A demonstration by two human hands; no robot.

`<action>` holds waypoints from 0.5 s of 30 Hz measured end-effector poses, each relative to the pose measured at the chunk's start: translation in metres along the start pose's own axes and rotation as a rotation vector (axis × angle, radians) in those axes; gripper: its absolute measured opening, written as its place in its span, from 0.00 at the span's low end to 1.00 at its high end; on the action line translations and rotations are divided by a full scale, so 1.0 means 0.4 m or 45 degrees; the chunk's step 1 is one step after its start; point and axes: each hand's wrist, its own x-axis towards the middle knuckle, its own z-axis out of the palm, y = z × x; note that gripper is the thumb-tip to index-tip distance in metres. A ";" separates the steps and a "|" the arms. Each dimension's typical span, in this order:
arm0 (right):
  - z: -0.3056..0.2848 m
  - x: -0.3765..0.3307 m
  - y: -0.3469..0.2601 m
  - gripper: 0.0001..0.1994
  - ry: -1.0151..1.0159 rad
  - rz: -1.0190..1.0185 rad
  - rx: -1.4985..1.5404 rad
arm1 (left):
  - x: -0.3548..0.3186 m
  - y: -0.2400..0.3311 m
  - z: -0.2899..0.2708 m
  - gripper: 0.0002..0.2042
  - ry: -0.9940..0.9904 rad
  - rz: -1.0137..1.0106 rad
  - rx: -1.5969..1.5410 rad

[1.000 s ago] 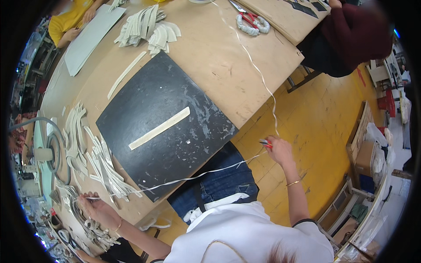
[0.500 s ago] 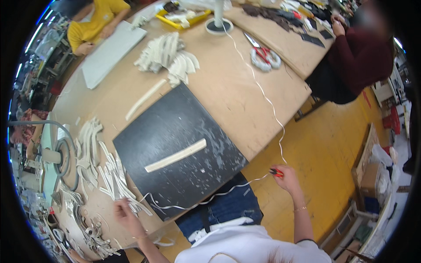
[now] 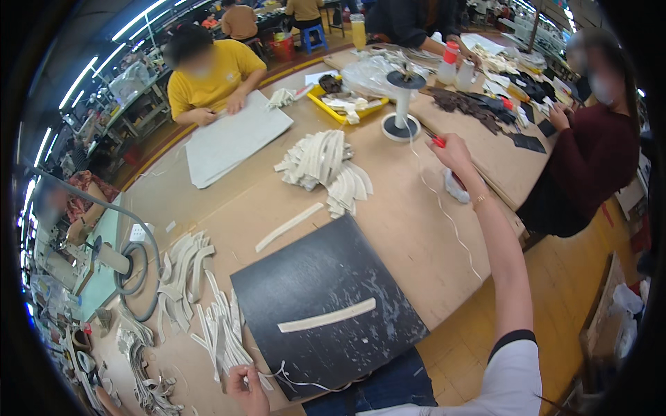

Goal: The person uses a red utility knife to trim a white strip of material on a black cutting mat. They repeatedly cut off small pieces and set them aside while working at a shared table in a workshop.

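Note:
My right hand (image 3: 454,152) is stretched far out over the wooden table (image 3: 409,229), closed on a small red tool and the white cord (image 3: 444,215) near a white spool stand (image 3: 401,114). The cord hangs from that hand down past the table edge. My left hand (image 3: 248,388) is at the near edge, pinching the cord's other end beside a black mat (image 3: 326,305). A cream strip (image 3: 327,315) lies on the mat.
Piles of cream curved strips (image 3: 322,163) lie mid-table and at the near left (image 3: 208,319). Another loose strip (image 3: 288,227) lies between them. A yellow tray (image 3: 343,104), dark pieces (image 3: 479,104) and a white board (image 3: 232,139) sit farther off. Other people sit around the table.
My right hand has risen from beside the table edge and reached forward to the spool stand. The view has tilted up, and my left hand has stayed at the near edge with the cord.

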 end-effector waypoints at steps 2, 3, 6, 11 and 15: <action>0.076 0.098 -0.050 0.21 0.093 -0.017 -0.084 | 0.004 -0.004 -0.049 0.07 0.111 -0.064 0.175; 0.106 0.129 -0.075 0.22 0.135 0.016 -0.148 | 0.004 -0.002 -0.082 0.08 0.216 -0.129 0.337; 0.153 0.176 -0.132 0.23 0.203 0.018 -0.245 | 0.014 0.003 -0.179 0.10 0.394 -0.178 0.365; 0.170 0.188 -0.181 0.23 0.177 -0.024 -0.379 | 0.056 0.002 -0.269 0.10 0.560 -0.270 0.306; 0.185 0.176 -0.190 0.14 0.257 -0.020 -0.450 | 0.081 0.008 -0.291 0.10 0.606 -0.282 0.275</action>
